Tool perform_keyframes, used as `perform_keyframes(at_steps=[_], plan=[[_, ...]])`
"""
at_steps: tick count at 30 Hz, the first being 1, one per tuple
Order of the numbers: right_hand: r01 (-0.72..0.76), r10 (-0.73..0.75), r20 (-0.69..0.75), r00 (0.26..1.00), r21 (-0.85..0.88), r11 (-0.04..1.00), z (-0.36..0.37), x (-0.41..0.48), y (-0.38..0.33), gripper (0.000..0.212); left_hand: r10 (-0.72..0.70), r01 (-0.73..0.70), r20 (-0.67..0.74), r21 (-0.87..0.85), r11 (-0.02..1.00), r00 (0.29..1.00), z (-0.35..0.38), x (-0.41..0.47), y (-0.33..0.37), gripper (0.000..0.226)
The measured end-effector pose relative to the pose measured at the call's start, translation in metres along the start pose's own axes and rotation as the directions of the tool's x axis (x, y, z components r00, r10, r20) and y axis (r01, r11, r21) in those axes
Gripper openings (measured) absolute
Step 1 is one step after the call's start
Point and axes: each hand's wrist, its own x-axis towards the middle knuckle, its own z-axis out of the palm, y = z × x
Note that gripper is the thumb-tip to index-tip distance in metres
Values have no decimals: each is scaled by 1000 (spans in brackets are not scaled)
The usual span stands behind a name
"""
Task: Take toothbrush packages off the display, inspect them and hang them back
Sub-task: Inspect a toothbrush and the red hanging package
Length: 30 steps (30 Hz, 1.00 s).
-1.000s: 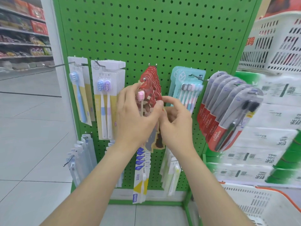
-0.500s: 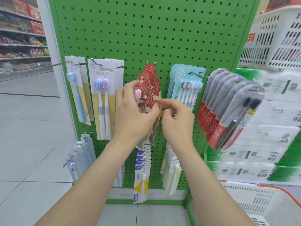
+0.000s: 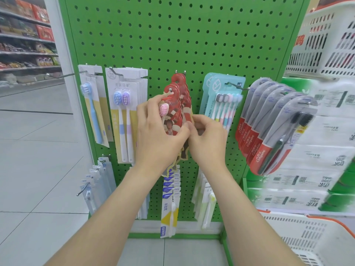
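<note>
Working the hook transfer, by judgement: holding the front red toothbrush package [image 3: 172, 120] at the centre of the green pegboard [image 3: 172, 35], hanger hole sitting right at the tip of the hook [image 3: 170, 89]. Not determinable whether coming off or going on.

Gripping with the left hand [image 3: 153, 135]: fingers [image 3: 149, 103] curling round the package's 9 o'clock edge, index reaching toward 12 o'clock near the hook, thumb pressing on the printed face. Pinching with the right hand [image 3: 209, 141]: thumb and fingers [image 3: 201, 119] closing on the 3 o'clock edge, just beside the left thumb.

Next move, by judgement: keeping the hole lined up with the hook tip and sliding the card along the wire without dragging the red stack [image 3: 185, 89] hanging just behind.

Surroundings: hanging at 9 o'clock of the red stack, white twin-brush packs [image 3: 124, 112] and, further out, a blue-brush pack [image 3: 93, 108]; at 3 o'clock, a teal multi-pack [image 3: 221, 87] and red-and-grey Colgate packs [image 3: 269, 131]; at 6 o'clock, lower-row packs [image 3: 170, 208]. Standing on a pale tiled floor [image 3: 38, 160], with stocked shelves [image 3: 25, 35] showing at 10 o'clock and white plastic baskets [image 3: 326, 45] at 1 and 5 o'clock.
</note>
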Motion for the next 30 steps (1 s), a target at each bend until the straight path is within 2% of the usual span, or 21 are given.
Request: perform_keyframes(at_steps=[2,5,10,13,18,22,24,26,28,30], plan=[[77,-79,-75,994,-37,996,-6,-3,-5,12,-3,3,-5,5,1000,1000,0,-1,1,71],[120,-124,-153,980,-33,992,-15,-4,-1,10,3,-3,-19,11,1000,1000,1,-5,3,71],[137,-148,-229,962,-62,989,-36,-18,13,3,-1,1,-6,-17,1000,1000,2,-21,10,92],[141,-155,-216,964,-78,987,-50,-36,16,5,26,-26,-21,-12,1000,999,3,-31,12,98],[-39,34,-150,988,-30,999,-72,-68,16,14,63,-62,-17,30,998,998,5,-49,13,104],[-239,238,-74,969,-8,971,-82,-80,16,11,90,-88,-23,98,991,996,4,-58,17,103],[-311,312,-30,950,21,950,-88,-82,15,17,107,-99,-49,144,985,993,2,-65,21,93],[-368,367,33,930,88,926,-94,-84,13,21,174,-158,-75,182,971,982,0,-71,23,68],[-398,387,97,917,166,902,-99,-85,9,17,210,-207,-7,134,969,978,-1,-74,24,37],[-429,394,179,901,241,871,-103,-85,4,7,124,-126,133,4,992,983,-1,-77,25,17]])
